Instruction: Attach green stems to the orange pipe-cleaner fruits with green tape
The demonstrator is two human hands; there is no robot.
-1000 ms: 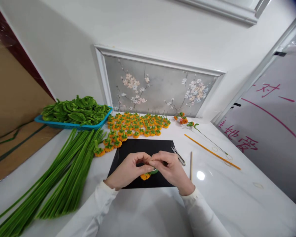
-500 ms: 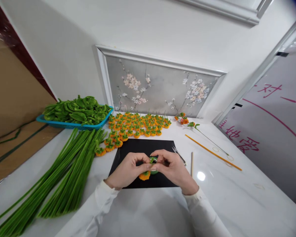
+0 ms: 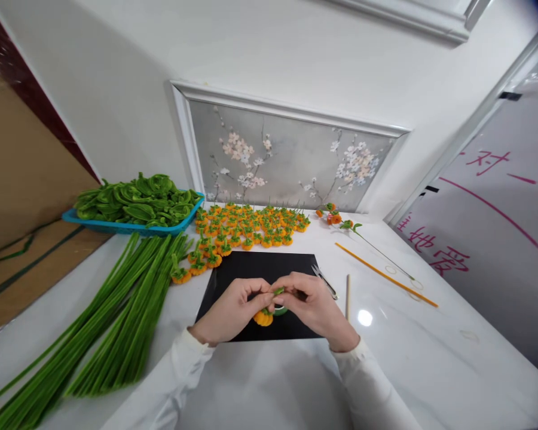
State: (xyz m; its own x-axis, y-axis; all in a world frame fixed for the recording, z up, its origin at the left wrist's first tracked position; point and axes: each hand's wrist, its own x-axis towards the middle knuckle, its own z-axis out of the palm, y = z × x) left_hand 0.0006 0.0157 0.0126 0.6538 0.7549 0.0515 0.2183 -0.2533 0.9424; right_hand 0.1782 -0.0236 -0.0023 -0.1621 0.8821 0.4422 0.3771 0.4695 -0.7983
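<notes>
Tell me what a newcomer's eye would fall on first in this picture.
Probably the crowd of small orange flowers with green tops, massed on the white table in front of the framed blossom picture. The blue tray heaped with green leaves and the long green strips stand out on the left. Near the middle, the left hand and right hand meet above a black mat, a single orange flower at their fingers.

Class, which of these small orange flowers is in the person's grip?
The lone flower over the black mat, just below where the left hand and right hand meet; the others sit untouched, farther back on the white table.
</notes>
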